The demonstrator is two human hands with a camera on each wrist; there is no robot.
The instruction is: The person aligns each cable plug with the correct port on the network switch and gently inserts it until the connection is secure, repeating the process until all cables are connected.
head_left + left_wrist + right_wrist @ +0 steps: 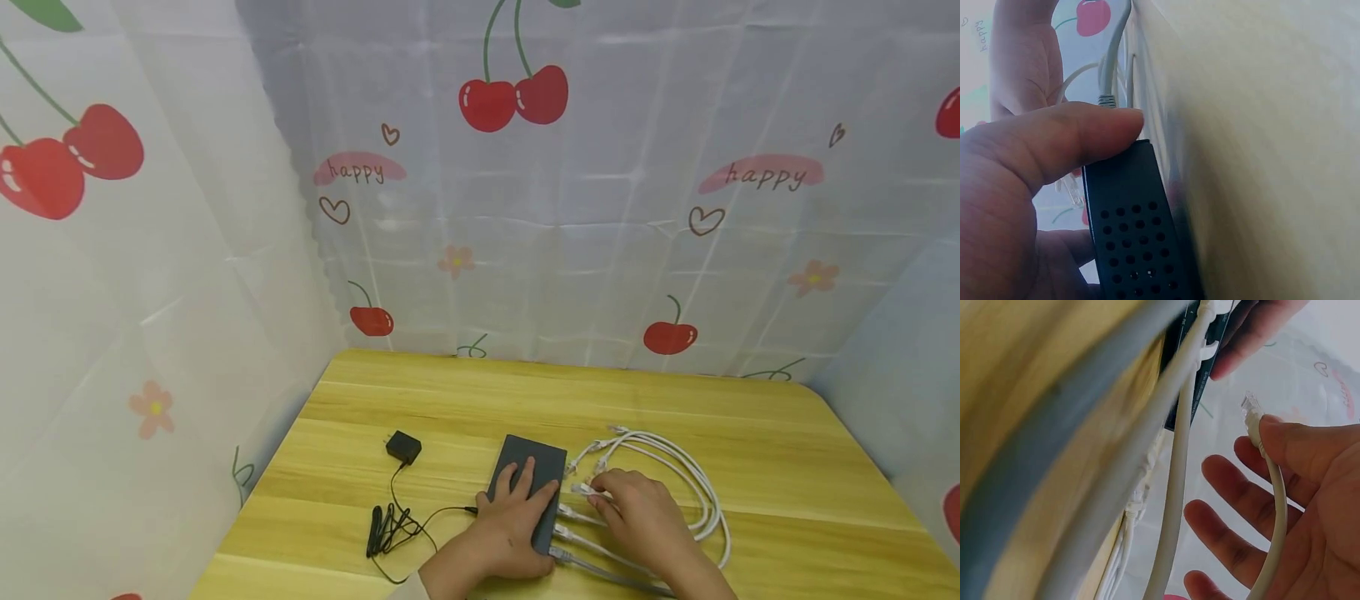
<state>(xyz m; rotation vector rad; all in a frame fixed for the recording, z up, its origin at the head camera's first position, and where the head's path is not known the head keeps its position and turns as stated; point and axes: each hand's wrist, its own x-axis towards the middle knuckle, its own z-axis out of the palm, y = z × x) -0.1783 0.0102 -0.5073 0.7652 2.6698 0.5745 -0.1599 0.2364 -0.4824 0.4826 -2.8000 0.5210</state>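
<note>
A flat black network switch with a vented end lies on the table, cables plugged along its right side. My left hand holds it from above, fingers spread over the top. In the left wrist view its thumb lies across the near corner, beside a grey cable. Just right of the switch, my right hand pinches the white Ethernet cable's clear plug between thumb and index finger. That plug stands apart from the switch, while the other fingers are loosely spread. The grey Ethernet cable enters at the near end.
A black power adapter lies left of the switch, its thin bundled cord running to the switch's left side. Loops of white cable with loose plugs lie at the right. A printed curtain hangs behind the table.
</note>
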